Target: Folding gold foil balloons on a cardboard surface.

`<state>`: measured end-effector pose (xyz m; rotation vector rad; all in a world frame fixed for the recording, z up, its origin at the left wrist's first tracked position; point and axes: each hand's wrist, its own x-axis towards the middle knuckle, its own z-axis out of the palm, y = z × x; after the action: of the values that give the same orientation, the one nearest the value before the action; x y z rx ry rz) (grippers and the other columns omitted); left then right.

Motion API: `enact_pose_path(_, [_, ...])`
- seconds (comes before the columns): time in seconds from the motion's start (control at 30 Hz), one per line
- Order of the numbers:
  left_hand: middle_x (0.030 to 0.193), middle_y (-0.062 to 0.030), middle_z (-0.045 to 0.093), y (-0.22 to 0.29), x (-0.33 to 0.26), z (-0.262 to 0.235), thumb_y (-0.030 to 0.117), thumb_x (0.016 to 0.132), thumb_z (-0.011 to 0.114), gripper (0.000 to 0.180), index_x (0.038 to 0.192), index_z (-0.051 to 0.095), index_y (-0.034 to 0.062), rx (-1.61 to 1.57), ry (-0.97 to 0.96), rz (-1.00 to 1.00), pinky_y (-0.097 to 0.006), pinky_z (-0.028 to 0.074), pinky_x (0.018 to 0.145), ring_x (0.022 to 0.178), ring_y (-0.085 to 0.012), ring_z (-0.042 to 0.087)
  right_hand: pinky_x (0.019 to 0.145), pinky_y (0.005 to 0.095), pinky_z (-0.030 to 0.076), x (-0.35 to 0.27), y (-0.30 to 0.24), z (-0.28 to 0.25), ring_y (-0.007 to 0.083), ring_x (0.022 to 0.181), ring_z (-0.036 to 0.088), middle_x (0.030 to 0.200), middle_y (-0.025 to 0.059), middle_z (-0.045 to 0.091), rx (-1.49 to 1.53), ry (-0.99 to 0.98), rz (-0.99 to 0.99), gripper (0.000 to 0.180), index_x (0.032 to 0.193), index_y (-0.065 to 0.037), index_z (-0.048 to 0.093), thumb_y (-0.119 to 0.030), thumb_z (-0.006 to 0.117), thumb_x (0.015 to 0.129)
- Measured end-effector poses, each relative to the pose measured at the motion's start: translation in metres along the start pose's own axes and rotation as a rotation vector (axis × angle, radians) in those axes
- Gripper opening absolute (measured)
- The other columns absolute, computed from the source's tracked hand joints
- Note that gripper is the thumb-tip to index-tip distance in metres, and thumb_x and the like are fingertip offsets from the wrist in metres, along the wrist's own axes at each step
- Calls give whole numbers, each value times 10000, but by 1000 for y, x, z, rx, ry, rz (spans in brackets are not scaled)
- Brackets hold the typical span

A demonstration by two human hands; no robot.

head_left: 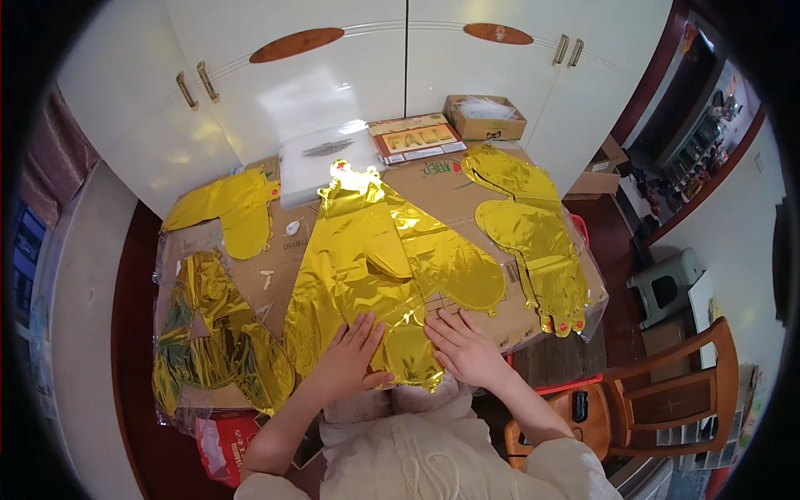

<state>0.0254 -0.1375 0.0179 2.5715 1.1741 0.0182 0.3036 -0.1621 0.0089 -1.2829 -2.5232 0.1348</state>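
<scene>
A flat gold foil balloon (350, 258), shaped like a large letter, lies over the middle of the cardboard-covered table and reaches to its near edge. My left hand (348, 357) rests on its lower part with the fingers stretched out. Just to the right, my right hand (465, 346) lies with fingers spread on the balloon's edge and the cardboard (521, 321). Neither hand grips anything. More gold foil balloons lie around: one at the far left (237, 212), a crumpled pile (250, 333) at the near left, and a folded one (542, 233) on the right.
At the back stand a clear plastic-wrapped stack (321, 162), a flat printed box (414, 137) and an open carton (485, 118) before white cabinets (333, 75). A wooden chair (667, 387) and a grey stool (667, 287) are at right. A red bag (227, 446) hangs near left.
</scene>
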Motion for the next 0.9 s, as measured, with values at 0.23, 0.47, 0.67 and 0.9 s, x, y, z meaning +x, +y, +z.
enact_pose_path(0.23, [1552, -244, 199, 3, 1, -6, 581, 873, 571, 926, 1501, 193, 15, -12, -45, -33, -491, 179, 1170, 1451, -382, 189, 1113, 488, 302, 0, 2, 3, 258, 1344, 416, 1388, 56, 523, -26, 1, -37, 450, 1321, -87, 548, -251, 583, 903])
enact_pose_path(0.47, [1440, -182, 428, 34, 37, -15, 596, 862, 562, 820, 1390, 412, -12, -3, 206, 225, -471, 299, 1085, 1350, -324, 377, 1117, 504, 302, 3, 2, 2, 262, 1333, 425, 1361, 59, 540, -14, -16, -26, 443, 1302, -89, 564, -242, 589, 887])
enact_pose_path(0.67, [1410, -165, 489, 33, 68, 7, 585, 878, 544, 769, 1355, 473, -14, 26, 261, 251, -447, 350, 1017, 1324, -281, 437, 1122, 514, 291, 3, 1, 0, 261, 1340, 415, 1344, 66, 547, -31, -24, -22, 448, 1284, -90, 578, -279, 594, 879])
enact_pose_path(0.9, [1414, -122, 500, 17, 82, 9, 561, 907, 517, 698, 1348, 504, 21, 88, 328, 217, -460, 357, 1022, 1308, -242, 458, 1131, 517, 270, 2, 1, -1, 254, 1345, 409, 1393, 44, 517, -38, -42, -28, 474, 1304, -110, 570, -345, 591, 892])
